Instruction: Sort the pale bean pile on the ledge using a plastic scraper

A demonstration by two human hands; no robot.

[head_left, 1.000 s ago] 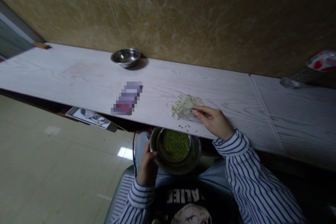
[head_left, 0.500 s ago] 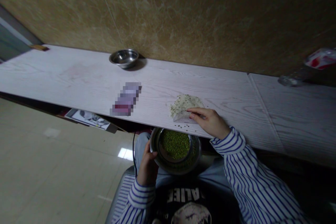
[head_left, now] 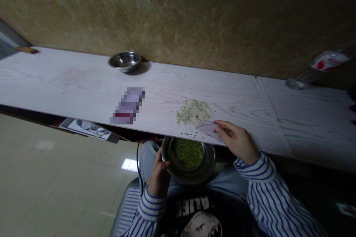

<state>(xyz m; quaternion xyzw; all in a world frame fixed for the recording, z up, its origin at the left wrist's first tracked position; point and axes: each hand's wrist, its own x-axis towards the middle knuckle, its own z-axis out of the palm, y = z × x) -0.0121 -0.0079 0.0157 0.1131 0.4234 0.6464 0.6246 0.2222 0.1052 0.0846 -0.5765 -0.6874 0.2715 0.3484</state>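
Right hand (head_left: 237, 142), fingers curled at the edge of a translucent sheet (head_left: 207, 129), grip unclear; left hand (head_left: 159, 174) clamped on a steel bowl (head_left: 189, 178) of green mung beans (head_left: 187, 152), steadied on the lap below the tabletop (head_left: 69, 81). One pale heap (head_left: 193, 112) just beside the sheet; a second steel bowl (head_left: 125, 61) upper left.

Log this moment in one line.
Left hand grips steel bowl of green mung beans | Right hand touches translucent sheet | pale grain pile nearby
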